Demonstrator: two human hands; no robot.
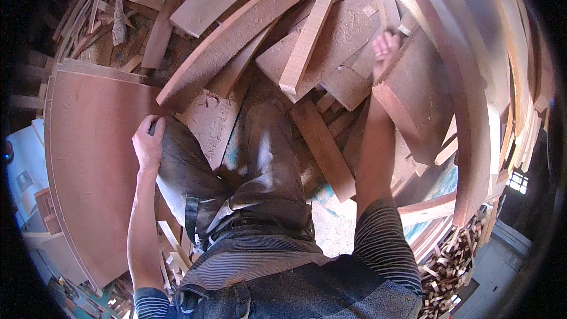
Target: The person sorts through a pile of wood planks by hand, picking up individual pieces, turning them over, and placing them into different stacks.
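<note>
My left hand (147,142) is closed beside my left knee, at the edge of a wide reddish wooden panel (94,159). Its fingers are curled, and what lies in them, if anything, is hidden. Just above it is the lower end of a long curved plank (248,29). My right arm reaches forward over the woodpile, and my right hand (385,50) is blurred beside a thick wooden slab (416,91) that covers part of it. Near that hand lie a short board (348,85) and a pale narrow strip (313,32).
Tall curved planks (472,100) stand along the right side. A loose wooden bar (322,147) slants in front of my legs. Small offcuts (452,266) are heaped at the lower right, and scrap wood (118,23) fills the far left.
</note>
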